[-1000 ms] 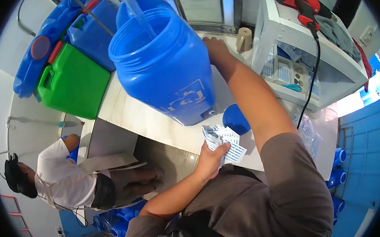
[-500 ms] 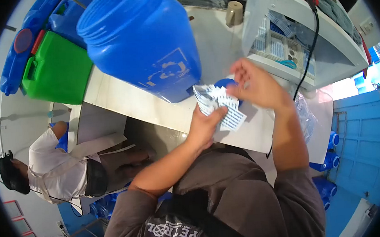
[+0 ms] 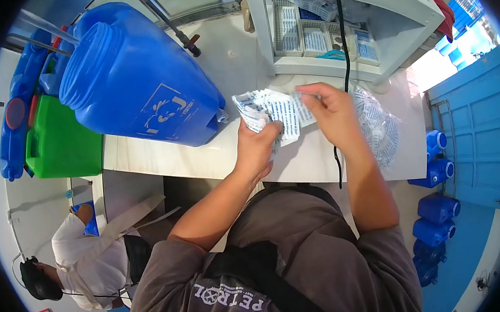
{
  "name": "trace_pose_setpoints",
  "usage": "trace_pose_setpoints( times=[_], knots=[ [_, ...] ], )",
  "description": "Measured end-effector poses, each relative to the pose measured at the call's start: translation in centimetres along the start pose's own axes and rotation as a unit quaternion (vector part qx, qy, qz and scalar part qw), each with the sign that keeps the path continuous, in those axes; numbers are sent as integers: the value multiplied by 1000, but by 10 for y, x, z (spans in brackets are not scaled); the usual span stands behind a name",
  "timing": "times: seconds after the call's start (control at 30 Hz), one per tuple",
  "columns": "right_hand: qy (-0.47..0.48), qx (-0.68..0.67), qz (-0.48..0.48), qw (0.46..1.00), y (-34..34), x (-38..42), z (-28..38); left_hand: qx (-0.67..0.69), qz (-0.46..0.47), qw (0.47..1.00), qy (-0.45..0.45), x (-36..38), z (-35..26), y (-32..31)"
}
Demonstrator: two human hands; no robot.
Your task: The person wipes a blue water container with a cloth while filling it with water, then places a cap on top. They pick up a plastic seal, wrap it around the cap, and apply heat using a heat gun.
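Note:
A fanned bunch of white labels with blue print (image 3: 284, 113) is gripped in my left hand (image 3: 256, 147), its thumb pressed across the front. My right hand (image 3: 335, 112) pinches a single printed label (image 3: 306, 112) at the bunch's right side, thumb and index finger at its upper edge. Both hands are above the white counter (image 3: 198, 164). Left of them stands a large blue water jug (image 3: 146, 82) with an uncapped threaded mouth, a white printed logo on its side. Beside my right forearm lies a clear plastic bag (image 3: 375, 127) with more printed labels in it.
A white shelf unit (image 3: 366, 69) holds baskets of labels (image 3: 316, 40); a black cable (image 3: 344, 39) hangs before it. A green container (image 3: 63, 137) stands at left. A person in a white shirt (image 3: 95, 256) is at lower left. Blue jugs (image 3: 433, 210) line the right side.
My right hand, apart from the labels with fingers raised before, now pinches one at the bunch's right. The view has shifted, so the blue jug and shelf appear further left.

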State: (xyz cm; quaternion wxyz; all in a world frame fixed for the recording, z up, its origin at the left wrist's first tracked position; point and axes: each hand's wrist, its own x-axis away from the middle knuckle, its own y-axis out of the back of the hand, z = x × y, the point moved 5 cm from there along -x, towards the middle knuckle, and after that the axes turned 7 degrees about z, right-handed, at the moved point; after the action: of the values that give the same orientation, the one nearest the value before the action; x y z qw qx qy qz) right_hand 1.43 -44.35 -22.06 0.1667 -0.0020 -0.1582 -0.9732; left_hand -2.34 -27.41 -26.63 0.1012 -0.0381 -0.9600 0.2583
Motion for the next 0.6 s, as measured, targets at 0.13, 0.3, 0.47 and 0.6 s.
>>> trace_pose_setpoints(
  times=[0.13, 0.3, 0.47, 0.6],
  knots=[
    [-2, -283, -114, 952, -10, 10, -5, 21, -26, 998, -58, 4, -9, -3],
    [13, -171, -43, 984, -28, 4, -28, 60, -21, 996, -67, 4, -10, -4],
    [66, -329, -105, 936, -17, 11, -5, 63, -52, 992, -92, 5, -19, 4],
    [10, -239, 26, 971, -38, 10, -17, 34, -44, 991, -118, 8, -18, -6]
  ],
)
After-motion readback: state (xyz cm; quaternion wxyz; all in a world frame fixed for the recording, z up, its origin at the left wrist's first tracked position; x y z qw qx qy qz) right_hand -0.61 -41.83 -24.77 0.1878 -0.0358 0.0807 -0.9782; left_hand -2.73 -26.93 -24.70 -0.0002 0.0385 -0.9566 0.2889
